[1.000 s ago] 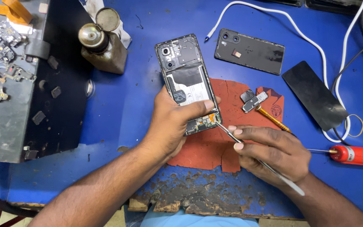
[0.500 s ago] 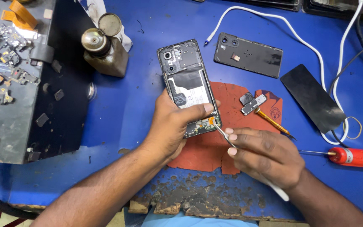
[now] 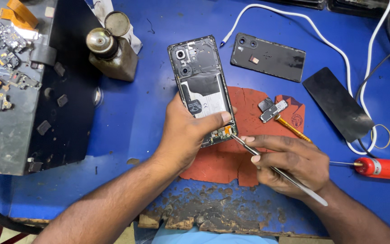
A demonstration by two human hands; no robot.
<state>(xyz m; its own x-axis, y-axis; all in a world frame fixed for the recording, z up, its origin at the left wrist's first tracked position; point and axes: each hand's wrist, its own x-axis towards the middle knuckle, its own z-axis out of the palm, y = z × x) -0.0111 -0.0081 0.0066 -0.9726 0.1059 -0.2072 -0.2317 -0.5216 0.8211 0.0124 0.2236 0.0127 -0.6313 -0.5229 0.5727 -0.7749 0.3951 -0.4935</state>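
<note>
An opened black smartphone (image 3: 200, 81) with its back off lies tilted on the blue table, its battery and camera modules exposed. My left hand (image 3: 188, 133) grips its lower end, thumb across the battery. My right hand (image 3: 290, 163) holds metal tweezers (image 3: 276, 171); their tips touch the small board at the phone's bottom edge, beside an orange flex piece. Under both hands lies a torn red mat (image 3: 249, 144).
The phone's black back cover (image 3: 269, 56) and a dark glass panel (image 3: 338, 104) lie right. A small metal part (image 3: 272, 110), a red-handled tool (image 3: 384, 168), a white cable (image 3: 330, 40), a brass bottle (image 3: 109, 52) and a grey tray of parts (image 3: 5, 90) surround the work.
The tweezers' tips have moved up and in, from the red mat to the phone's bottom board. My left hand keeps its hold on the phone.
</note>
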